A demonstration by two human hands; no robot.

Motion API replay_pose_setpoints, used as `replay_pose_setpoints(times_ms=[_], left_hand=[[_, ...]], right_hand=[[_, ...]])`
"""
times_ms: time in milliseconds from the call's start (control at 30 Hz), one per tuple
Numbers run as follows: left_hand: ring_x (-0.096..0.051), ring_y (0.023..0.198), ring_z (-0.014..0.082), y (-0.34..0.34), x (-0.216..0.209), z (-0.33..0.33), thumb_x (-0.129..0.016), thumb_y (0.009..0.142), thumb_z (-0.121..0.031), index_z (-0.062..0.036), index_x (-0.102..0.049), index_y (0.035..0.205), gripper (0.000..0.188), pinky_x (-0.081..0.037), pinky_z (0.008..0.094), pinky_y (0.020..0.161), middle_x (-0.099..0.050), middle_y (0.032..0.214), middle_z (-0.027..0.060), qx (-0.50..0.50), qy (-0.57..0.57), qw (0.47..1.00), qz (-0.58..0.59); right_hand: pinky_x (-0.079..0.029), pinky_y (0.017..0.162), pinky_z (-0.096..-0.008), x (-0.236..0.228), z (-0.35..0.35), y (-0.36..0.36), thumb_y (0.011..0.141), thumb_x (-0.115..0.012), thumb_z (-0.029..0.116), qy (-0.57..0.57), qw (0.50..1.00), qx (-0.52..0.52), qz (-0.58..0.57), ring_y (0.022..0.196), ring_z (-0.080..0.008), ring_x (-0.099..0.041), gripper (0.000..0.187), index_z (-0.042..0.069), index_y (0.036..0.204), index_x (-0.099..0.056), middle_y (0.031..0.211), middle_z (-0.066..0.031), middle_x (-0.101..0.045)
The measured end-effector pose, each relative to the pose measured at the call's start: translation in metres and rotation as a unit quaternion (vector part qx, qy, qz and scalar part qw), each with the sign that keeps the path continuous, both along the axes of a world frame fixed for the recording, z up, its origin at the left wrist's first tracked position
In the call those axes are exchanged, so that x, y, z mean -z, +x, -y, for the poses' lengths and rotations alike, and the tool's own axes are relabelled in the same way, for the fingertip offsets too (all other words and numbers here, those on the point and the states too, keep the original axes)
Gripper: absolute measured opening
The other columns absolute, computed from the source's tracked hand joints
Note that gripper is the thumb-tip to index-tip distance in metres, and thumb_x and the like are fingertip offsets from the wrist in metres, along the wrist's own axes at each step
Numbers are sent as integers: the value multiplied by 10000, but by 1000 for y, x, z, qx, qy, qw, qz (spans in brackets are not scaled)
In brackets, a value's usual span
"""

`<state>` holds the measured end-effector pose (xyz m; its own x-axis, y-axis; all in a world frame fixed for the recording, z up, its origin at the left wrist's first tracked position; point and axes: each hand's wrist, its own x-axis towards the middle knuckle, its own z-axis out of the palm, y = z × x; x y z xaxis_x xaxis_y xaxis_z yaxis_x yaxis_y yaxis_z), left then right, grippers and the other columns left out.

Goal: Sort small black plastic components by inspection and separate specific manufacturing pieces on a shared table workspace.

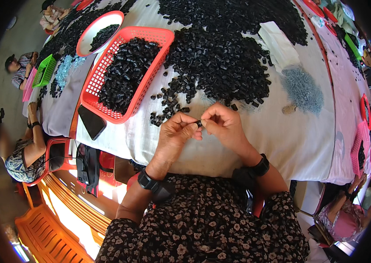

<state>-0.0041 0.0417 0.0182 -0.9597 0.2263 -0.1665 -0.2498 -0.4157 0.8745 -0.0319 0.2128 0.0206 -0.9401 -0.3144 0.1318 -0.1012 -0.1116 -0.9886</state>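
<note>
Between the thumb and fingers of my left hand [178, 133] is a small black plastic part [199, 123]. My right hand [225, 126] is closed in a pinch at the right side of that part. Whether its fingertips hold another tiny piece is too small to tell. Both hands are over the near part of the white cloth [282, 144]. Just beyond them spreads a large heap of similar black plastic parts [220, 61], with a few strays close to my left fingers. A heap of thin, clear bluish pieces [301, 90] lies to the right.
To the left stands a red plastic basket [166, 37] full of shiny black parts, with a dark phone [91, 123] beside it. Behind is a red-rimmed white bowl [82, 43]. A white bag [278, 44] lies at right. Other people sit at neighbouring tables on both sides.
</note>
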Motion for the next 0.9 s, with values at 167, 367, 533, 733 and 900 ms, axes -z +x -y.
replay_pose_setpoints(times_ms=[167,367,533,733,900], left_hand=[[-619,719,138,6,-1,3,-586,870,-10,1,-576,903,36,-499,254,698,-650,827,95,13,-91,995,-46],[-621,723,146,12,3,7,-583,871,-4,4,-573,897,29,-505,274,716,-646,842,98,17,-57,997,-42],[-623,720,158,15,8,9,-580,870,2,6,-571,905,36,-509,285,715,-648,851,105,1,-74,996,-46],[-628,731,169,23,11,11,-564,877,5,9,-565,930,53,-514,301,717,-649,853,113,-36,11,999,-28],[-623,724,164,30,11,13,-554,881,11,18,-566,929,50,-514,293,718,-651,865,118,-41,23,999,-19]], right_hand=[[-462,542,-200,-3,-9,-5,824,-620,9,-2,994,-73,78,611,-64,-566,45,19,841,-580,750,-11,-589],[-474,530,-192,-5,-8,-5,827,-614,5,-20,979,-142,142,612,-66,-573,29,17,835,-589,736,-15,-595],[-485,558,-200,5,-5,-2,824,-617,-3,-11,988,-118,99,651,-66,-580,30,-6,853,-613,773,-27,-601],[-485,594,-229,-3,12,16,800,-602,-67,70,992,-27,-106,720,-109,-595,124,-14,911,-621,841,-74,-600],[-496,601,-229,-12,27,38,804,-563,-103,117,972,66,-192,671,-133,-617,174,-17,951,-598,847,-103,-592]])
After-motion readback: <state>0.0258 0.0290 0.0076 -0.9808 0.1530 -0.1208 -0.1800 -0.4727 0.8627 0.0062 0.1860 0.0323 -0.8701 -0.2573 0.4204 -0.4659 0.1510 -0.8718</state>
